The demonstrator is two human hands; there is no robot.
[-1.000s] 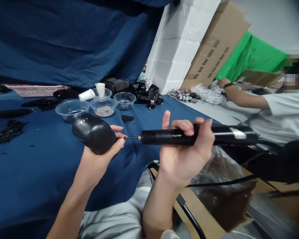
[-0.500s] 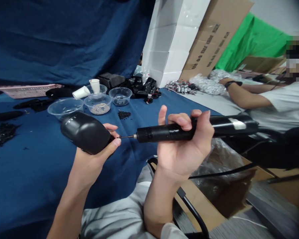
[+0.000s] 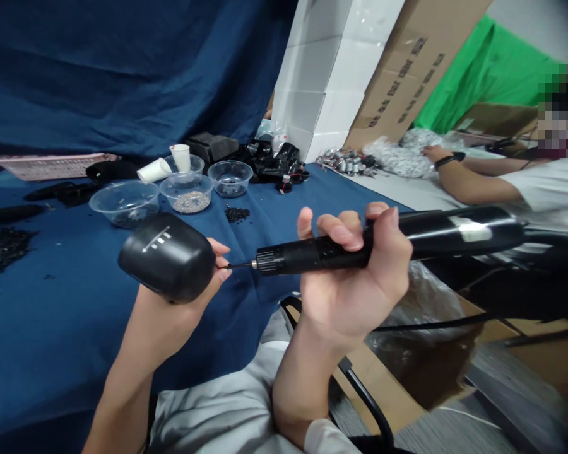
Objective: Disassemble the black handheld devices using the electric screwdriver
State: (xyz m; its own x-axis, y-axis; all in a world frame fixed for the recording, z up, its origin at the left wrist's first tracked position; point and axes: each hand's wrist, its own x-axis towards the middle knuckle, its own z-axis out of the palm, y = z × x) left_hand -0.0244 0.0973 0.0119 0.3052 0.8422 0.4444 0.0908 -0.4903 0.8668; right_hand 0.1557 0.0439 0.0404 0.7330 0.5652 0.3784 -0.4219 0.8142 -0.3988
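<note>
A rounded black housing (image 3: pixel 168 257) with light marks on its top is held by my left hand (image 3: pixel 170 315), whose palm is under it and whose fingertips show at its right end. My right hand (image 3: pixel 355 277) is wrapped round a black electric screwdriver (image 3: pixel 312 255), which lies nearly level and points left. The thin bit reaches my left fingertips at the housing's right end. Whatever sits at the bit's tip is too small to make out.
Clear plastic bowls (image 3: pixel 186 194), one with small metal screws, stand behind on the blue cloth, with two paper cups (image 3: pixel 154 170). Small black screws (image 3: pixel 237 215) lie near them. Black parts and a pink basket (image 3: pixel 52 166) are farther back. A person (image 3: pixel 483 183) sits at right.
The black housing has tilted in my left hand, so its marks face me more. The screwdriver's rear end has come slightly nearer and the bit has shifted a little down.
</note>
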